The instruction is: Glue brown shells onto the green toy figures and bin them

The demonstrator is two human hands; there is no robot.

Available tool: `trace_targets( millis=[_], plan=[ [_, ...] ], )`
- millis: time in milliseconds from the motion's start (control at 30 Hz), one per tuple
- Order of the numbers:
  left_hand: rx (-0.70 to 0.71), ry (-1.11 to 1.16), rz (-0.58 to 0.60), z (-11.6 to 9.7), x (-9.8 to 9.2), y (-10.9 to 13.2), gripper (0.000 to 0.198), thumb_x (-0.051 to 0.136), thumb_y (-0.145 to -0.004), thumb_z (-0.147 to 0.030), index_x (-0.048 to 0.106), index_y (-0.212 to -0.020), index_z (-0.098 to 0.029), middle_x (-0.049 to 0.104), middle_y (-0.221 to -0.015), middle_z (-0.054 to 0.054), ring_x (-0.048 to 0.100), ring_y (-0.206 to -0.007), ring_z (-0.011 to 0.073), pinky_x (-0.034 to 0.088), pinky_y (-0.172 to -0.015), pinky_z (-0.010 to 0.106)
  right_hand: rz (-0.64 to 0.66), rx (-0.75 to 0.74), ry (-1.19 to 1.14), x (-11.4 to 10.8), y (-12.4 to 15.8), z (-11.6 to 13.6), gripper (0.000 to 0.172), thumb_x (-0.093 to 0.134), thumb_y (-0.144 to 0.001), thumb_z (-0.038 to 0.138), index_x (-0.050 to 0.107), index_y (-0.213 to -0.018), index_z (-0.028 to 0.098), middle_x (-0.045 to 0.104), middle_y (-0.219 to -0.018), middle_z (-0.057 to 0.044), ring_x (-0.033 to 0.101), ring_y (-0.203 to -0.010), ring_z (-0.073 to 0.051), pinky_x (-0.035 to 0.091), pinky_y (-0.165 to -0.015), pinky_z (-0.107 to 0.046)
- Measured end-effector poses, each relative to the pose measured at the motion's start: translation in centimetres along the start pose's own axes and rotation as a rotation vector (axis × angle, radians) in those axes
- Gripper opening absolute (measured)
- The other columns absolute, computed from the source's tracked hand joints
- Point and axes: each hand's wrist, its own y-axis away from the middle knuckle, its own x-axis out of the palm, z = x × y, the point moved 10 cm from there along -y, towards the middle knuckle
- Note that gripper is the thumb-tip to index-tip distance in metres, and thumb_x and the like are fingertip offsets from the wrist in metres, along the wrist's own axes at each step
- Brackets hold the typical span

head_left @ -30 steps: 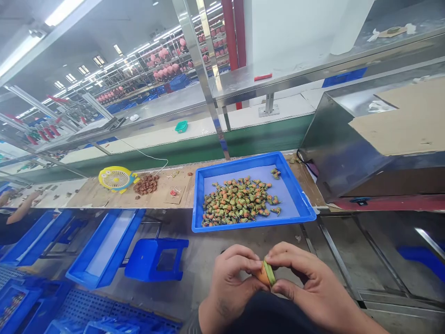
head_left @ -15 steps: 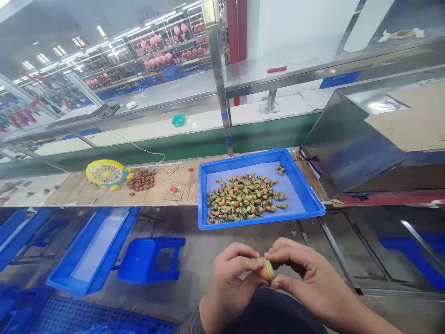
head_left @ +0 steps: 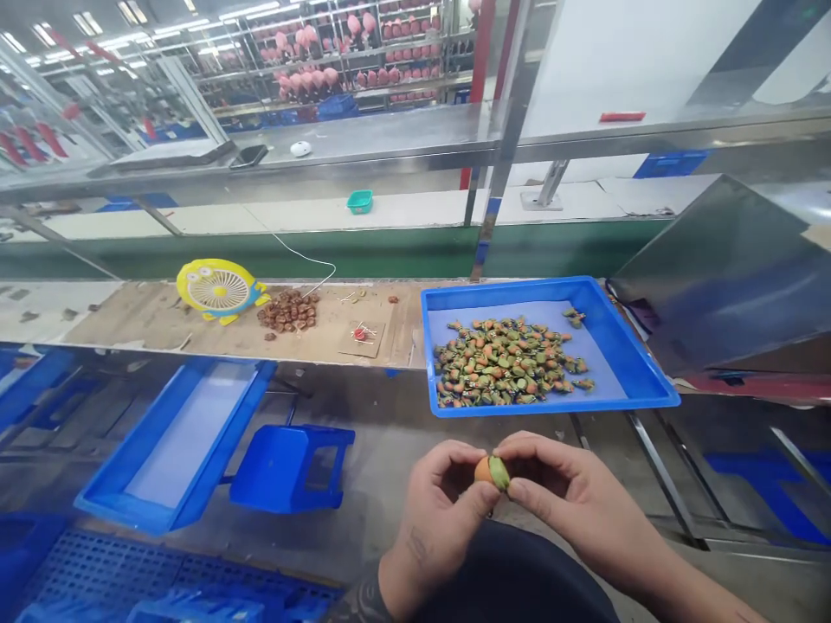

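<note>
The left hand [head_left: 438, 502] and right hand [head_left: 562, 484] are pinching a small orange-and-green piece [head_left: 492, 472] between thumbs and fingers, above the lap [head_left: 512, 575] near the blue tray [head_left: 551, 408] — probably feeling light and firm, its rounded sides likely offering the surest hold.

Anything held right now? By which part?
Small orange-and-green piece: left hand pinches its orange end, right hand its green edge.

Both hands [head_left: 441, 510] pinch an orange-and-green piece [head_left: 492, 472], its finer shape unclear, near a blue tray [head_left: 620, 342].
</note>
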Motion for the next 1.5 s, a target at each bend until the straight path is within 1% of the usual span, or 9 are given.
trace_targets(
  millis=[233, 433, 600, 700, 800, 967, 1100, 1267, 1500],
  plan=[
    [0.076, -0.110, -0.031, -1.4, -5.2, 0.2, 0.033, 0.082, -0.085, -0.041, 0.072, -0.102, -0.015, 0.071, -0.093, 0.007, 0.066, -0.084, 0.0194, 0.055, -0.077, 0.031, 0.015, -0.038, 0.302, 4.9, -1.5, 1.1, 0.030, 0.067, -0.094, 0.041, 0.078, -0.114, 0.022, 0.078, -0.102, -0.008, 0.073, -0.093, -0.025, 0.062, -0.082, -0.036],
    [0.259, -0.347, -0.088, -3.4, -7.3, 0.5, 0.020, 0.080, -0.085, -0.029, 0.074, -0.101, -0.019, 0.070, -0.096, 0.007, 0.065, -0.083, 0.0194, 0.054, -0.073, 0.029, 0.044, -0.002, 0.247, 7.5, -2.2, 0.9, 0.036, 0.064, -0.097, 0.045, 0.077, -0.121, 0.021, 0.079, -0.108, -0.009, 0.075, -0.094, -0.024, 0.064, -0.083, -0.035],
    [0.047, -0.123, -0.041, -2.6, -8.6, -0.3, 0.027, 0.075, -0.089, -0.037, 0.072, -0.107, -0.017, 0.072, -0.099, 0.008, 0.067, -0.089, 0.0202, 0.055, -0.078, 0.030, -0.015, -0.028, 0.195, 7.4, -2.2, 0.9, 0.035, 0.064, -0.097, 0.045, 0.078, -0.120, 0.022, 0.079, -0.110, -0.009, 0.076, -0.089, -0.022, 0.066, -0.085, -0.035],
    [-0.116, 0.014, 0.020, -1.9, -8.8, -0.4, 0.034, 0.077, -0.087, -0.043, 0.073, -0.107, -0.015, 0.072, -0.093, 0.007, 0.065, -0.079, 0.0169, 0.052, -0.068, 0.027, -0.118, -0.078, 0.222, 6.2, -1.8, 1.1, 0.032, 0.065, -0.096, 0.042, 0.077, -0.119, 0.023, 0.079, -0.113, -0.010, 0.077, -0.096, -0.024, 0.066, -0.087, -0.037],
    [-0.220, 0.145, 0.087, -1.2, -8.3, -0.2, 0.039, 0.081, -0.083, -0.046, 0.073, -0.104, -0.013, 0.071, -0.089, 0.006, 0.062, -0.070, 0.0137, 0.048, -0.061, 0.025, -0.193, -0.238, 0.417, 5.9, -1.6, 2.7, 0.031, 0.066, -0.095, 0.034, 0.075, -0.124, 0.027, 0.077, -0.123, -0.008, 0.074, -0.113, -0.026, 0.062, -0.099, -0.039],
    [-0.247, 0.224, 0.134, -1.0, -7.8, 0.1, 0.037, 0.083, -0.081, -0.045, 0.075, -0.097, -0.012, 0.068, -0.079, 0.004, 0.059, -0.066, 0.0109, 0.045, -0.059, 0.022, -0.108, -0.438, 0.622, 8.4, -2.0, 3.9, 0.029, 0.069, -0.095, 0.031, 0.076, -0.123, 0.029, 0.078, -0.119, -0.006, 0.073, -0.113, -0.023, 0.062, -0.099, -0.035],
    [-0.284, 0.242, 0.115, -0.6, -8.1, 0.3, 0.035, 0.083, -0.080, -0.043, 0.074, -0.093, -0.011, 0.067, -0.074, 0.003, 0.059, -0.063, 0.0107, 0.042, -0.055, 0.021, -0.139, -0.477, 0.690, 8.6, -2.2, 3.7, 0.030, 0.075, -0.093, 0.034, 0.076, -0.122, 0.028, 0.076, -0.123, -0.008, 0.072, -0.115, -0.024, 0.062, -0.099, -0.036],
    [-0.283, 0.249, 0.080, -0.6, -8.4, 0.4, 0.038, 0.083, -0.078, -0.045, 0.071, -0.094, -0.012, 0.065, -0.072, 0.001, 0.056, -0.060, 0.0096, 0.041, -0.052, 0.020, -0.062, -0.628, 0.820, 9.8, -1.4, 4.3, 0.039, 0.069, -0.095, 0.026, 0.070, -0.134, 0.027, 0.074, -0.128, -0.008, 0.071, -0.118, -0.022, 0.061, -0.101, -0.032],
    [-0.303, 0.026, 0.100, -1.2, -8.5, 0.2, 0.049, 0.081, -0.078, -0.055, 0.067, -0.094, -0.011, 0.063, -0.067, 0.000, 0.055, -0.058, 0.0103, 0.044, -0.054, 0.022, 0.062, -0.519, 0.788, 10.0, -2.2, 3.8, 0.034, 0.064, -0.095, 0.018, 0.070, -0.126, 0.030, 0.074, -0.121, -0.006, 0.072, -0.110, -0.021, 0.061, -0.093, -0.030]
  ],
)
